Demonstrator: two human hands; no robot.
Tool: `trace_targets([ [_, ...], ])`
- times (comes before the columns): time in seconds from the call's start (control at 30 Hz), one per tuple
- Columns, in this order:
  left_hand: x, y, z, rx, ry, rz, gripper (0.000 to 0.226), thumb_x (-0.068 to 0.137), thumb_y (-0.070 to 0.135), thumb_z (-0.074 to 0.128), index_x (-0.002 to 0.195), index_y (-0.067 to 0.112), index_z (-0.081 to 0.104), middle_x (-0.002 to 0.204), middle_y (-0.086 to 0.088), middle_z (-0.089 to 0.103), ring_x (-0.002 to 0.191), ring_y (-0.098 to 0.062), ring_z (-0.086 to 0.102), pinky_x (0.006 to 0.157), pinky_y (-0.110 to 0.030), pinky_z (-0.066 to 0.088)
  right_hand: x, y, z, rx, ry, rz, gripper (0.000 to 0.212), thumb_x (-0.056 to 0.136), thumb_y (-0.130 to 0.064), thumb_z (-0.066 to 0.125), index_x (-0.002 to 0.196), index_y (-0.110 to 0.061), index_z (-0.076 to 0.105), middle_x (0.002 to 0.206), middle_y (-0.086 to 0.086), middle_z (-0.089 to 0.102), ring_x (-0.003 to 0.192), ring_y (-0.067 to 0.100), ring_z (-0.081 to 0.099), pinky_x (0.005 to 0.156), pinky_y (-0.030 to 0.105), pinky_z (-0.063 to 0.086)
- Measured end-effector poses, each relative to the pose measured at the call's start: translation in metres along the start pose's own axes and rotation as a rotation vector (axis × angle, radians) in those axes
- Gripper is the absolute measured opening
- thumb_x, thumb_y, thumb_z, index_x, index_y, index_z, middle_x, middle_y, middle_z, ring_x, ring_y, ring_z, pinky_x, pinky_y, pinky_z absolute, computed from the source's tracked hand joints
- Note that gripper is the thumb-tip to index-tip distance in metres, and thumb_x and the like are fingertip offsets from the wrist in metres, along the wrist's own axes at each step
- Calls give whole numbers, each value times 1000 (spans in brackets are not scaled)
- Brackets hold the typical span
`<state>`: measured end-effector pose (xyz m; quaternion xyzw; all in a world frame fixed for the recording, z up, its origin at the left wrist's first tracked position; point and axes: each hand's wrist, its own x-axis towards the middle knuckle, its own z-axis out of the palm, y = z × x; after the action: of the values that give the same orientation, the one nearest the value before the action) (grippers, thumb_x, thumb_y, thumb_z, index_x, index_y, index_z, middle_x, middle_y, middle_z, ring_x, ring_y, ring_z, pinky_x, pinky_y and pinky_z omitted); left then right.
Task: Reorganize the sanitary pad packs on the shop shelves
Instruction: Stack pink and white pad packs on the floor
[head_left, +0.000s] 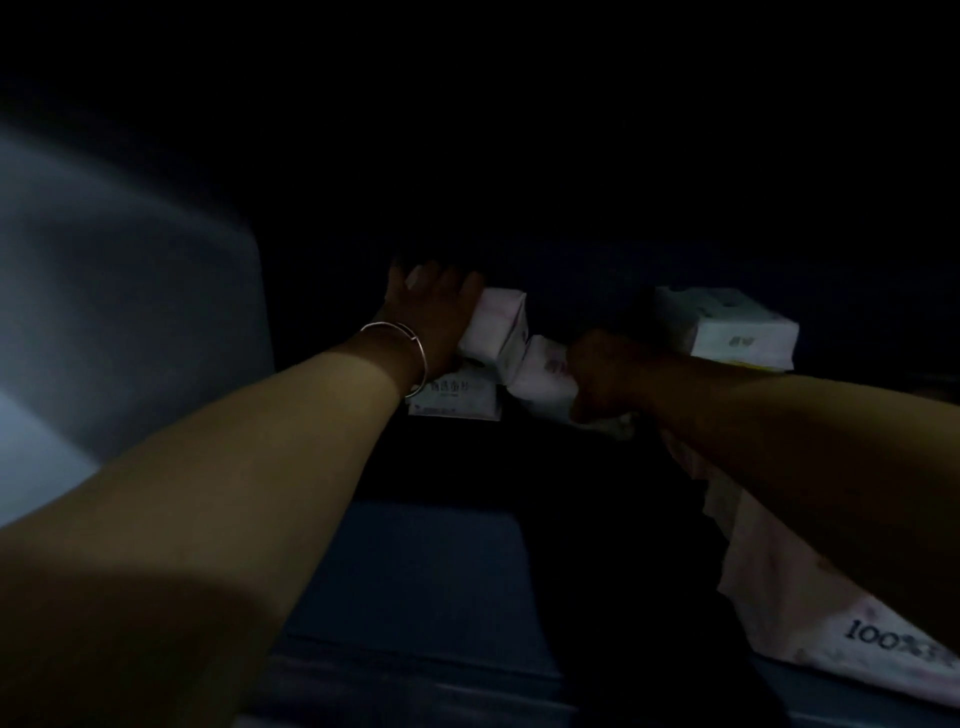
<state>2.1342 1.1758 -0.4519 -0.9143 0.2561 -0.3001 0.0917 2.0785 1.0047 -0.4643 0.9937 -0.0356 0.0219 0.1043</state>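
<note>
while the shelf space ahead sits in near darkness, we reach in with both arms. our left hand, with a thin bracelet on its wrist, lies with fingers spread and fairly straight over the upper pale pink pack, pressing on its top and side. that pack stands on a white pack with dark printed writing. our right hand is curled around the end of a second pink pack, which tilts and touches the lower corner of the first one. further right and a little higher, a white box-shaped pack rests apart from both hands. under our right forearm a larger pink wrapped bundle runs toward the lower right corner, with "100%" printed on it. to the left, a pale blurred surface rises beside our left arm; we cannot tell what it is.
</note>
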Motion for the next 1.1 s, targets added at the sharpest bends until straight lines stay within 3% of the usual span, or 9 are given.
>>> trace_targets([
  [0.17,-13,4,-19,-41,17,-48,82,76,15,66,143,13,19,143,-11,23,132,-32,22,100,-53,31,-25,2,-20,71,119,12,52,89,-32,61,129,-3,47,134,14,47,121,28,48,85,28,41],
  [0.47,-67,5,-102,-72,-24,-65,85,68,27,76,137,14,29,138,-11,34,128,-30,30,99,-46,32,-114,-2,-66,81,218,-27,41,83,-34,67,110,-6,58,114,16,56,106,33,56,73,29,41],
  [0.53,-88,7,-128,-38,-20,-72,85,68,27,76,137,14,30,137,-11,35,126,-30,31,97,-46,33,-142,-8,-78,63,260,-44,26,84,-31,66,93,-9,55,99,12,50,95,31,53,70,30,41],
  [0.6,-114,7,-152,-9,-7,-88,84,66,28,76,135,13,31,134,-11,36,123,-31,33,95,-45,34,-173,-17,-87,60,311,-69,28,85,-25,64,74,-8,45,92,9,44,85,27,46,69,31,40],
  [0.7,-156,9,-178,-1,-15,-102,80,66,33,77,131,14,34,128,-9,38,117,-29,35,92,-44,34,-213,-31,-93,21,371,-122,19,88,-24,59,91,-6,54,104,11,50,100,30,45,75,33,38],
  [0.83,-220,15,-200,18,-37,-126,78,63,31,79,125,13,37,124,-9,40,115,-29,36,90,-43,35,-264,-55,-83,-39,402,-162,39,88,-27,60,119,-4,50,119,13,50,116,32,40,81,33,40],
  [0.93,-272,23,-210,11,-79,-125,78,62,29,80,125,9,38,124,-14,40,114,-32,37,88,-44,36,-307,-72,-66,34,339,-202,27,84,-27,64,93,-5,53,107,14,51,102,31,44,74,34,39],
  [1.0,-306,31,-208,-33,-137,-113,80,60,28,82,124,8,39,123,-16,41,113,-33,37,87,-45,37,-337,-80,-47,97,259,-211,35,79,-29,68,70,-7,42,92,12,46,86,27,41,69,32,39],
  [1.1,-353,48,-195,-96,-253,-76,81,58,29,83,124,9,39,122,-15,42,113,-32,38,85,-43,37,-375,-87,-6,175,139,-219,37,77,-33,71,88,-2,55,90,12,48,82,26,46,67,31,40],
])
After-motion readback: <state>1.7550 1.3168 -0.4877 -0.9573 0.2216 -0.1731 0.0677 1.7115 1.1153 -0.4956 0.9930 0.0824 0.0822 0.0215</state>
